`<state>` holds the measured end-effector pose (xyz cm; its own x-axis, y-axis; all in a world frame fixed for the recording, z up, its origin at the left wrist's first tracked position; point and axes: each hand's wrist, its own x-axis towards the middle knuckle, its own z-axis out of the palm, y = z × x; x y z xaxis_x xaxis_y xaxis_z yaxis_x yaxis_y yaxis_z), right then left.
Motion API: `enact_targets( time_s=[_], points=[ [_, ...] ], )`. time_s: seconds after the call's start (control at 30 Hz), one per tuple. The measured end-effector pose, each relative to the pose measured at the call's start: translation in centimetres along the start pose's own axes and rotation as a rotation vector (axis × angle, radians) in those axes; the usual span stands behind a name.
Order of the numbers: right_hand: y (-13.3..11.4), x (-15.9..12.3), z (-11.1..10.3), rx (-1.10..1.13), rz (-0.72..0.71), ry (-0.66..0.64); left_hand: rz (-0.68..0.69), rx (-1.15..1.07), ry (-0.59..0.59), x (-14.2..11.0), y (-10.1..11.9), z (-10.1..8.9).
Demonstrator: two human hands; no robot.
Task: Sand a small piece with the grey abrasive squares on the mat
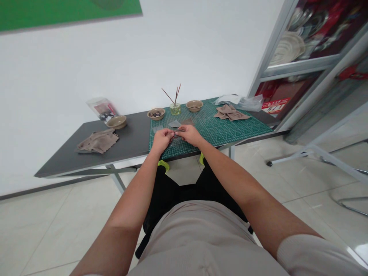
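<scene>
My left hand [162,139] and my right hand [189,135] meet over the front part of the green cutting mat [218,132]. The fingers of both are closed in a pinch on a small clear plastic bag [175,138], whose contents, if any, I cannot make out. Just beyond my fingers lie a whitish translucent packet [174,123] and another clear piece [157,128]. A flat brownish piece [188,122] rests on the mat behind my right hand.
Behind the hands stand a bowl of small dark pieces [156,114], a glass reed diffuser [175,109] and another bowl [194,105]. Brown cloths [99,142] lie left and right [230,112]. A third bowl [116,122] and plastic packaging [102,109] sit left; clear bags [250,102] lie right.
</scene>
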<state>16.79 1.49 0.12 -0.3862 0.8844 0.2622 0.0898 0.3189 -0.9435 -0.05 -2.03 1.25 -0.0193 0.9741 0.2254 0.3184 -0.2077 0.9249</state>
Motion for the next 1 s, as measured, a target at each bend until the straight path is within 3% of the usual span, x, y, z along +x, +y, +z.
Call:
enact_targets(
  time_s=[0.77, 1.0],
  points=[
    [0.01, 0.00, 0.10, -0.041, -0.064, 0.082, 0.065, 0.096, -0.043, 0.13, -0.51, -0.15],
    [0.24, 0.08, 0.01, -0.021, -0.036, 0.016, 0.016, 0.040, -0.023, 0.14, -0.38, -0.06]
  ],
)
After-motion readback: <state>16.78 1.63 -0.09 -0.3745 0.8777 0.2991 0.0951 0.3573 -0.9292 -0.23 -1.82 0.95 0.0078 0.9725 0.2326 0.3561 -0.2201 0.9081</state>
